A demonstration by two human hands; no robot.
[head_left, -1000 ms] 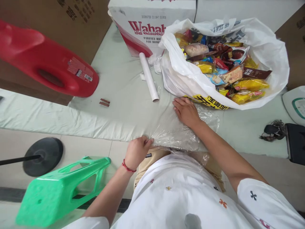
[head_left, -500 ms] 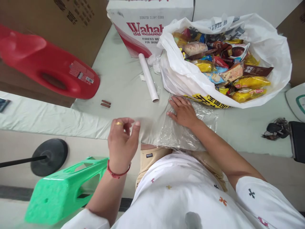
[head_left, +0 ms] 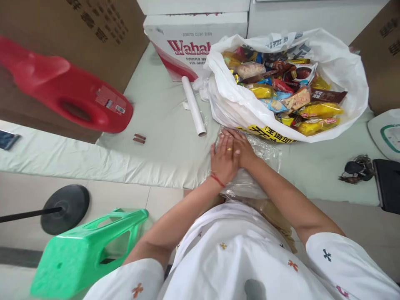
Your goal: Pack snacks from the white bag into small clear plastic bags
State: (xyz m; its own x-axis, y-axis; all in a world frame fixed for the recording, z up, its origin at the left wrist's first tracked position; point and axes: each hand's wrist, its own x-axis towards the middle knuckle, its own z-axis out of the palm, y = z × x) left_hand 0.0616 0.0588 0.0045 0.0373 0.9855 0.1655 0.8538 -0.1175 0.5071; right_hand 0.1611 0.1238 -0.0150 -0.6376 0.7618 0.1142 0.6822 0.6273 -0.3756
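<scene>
My left hand, with a gold ring and a red string bracelet, lies flat with fingers extended on a clear plastic sheet or bag, partly over the other hand. My right hand rests flat on the same plastic, its fingers partly covered by the left. Neither hand holds anything. Just beyond them stands a white plastic bag full of wrapped snacks. A white cardboard tube lies to the left of the bag, close to the fingertips.
A red jug and two small brown pieces are on the left. Behind is a Wahaha box. Keys, a black object and a white device sit right. A green stool stands on the floor.
My left hand has moved right and forward from above the table's front edge onto the plastic, and now overlaps my right hand. The view has shifted slightly.
</scene>
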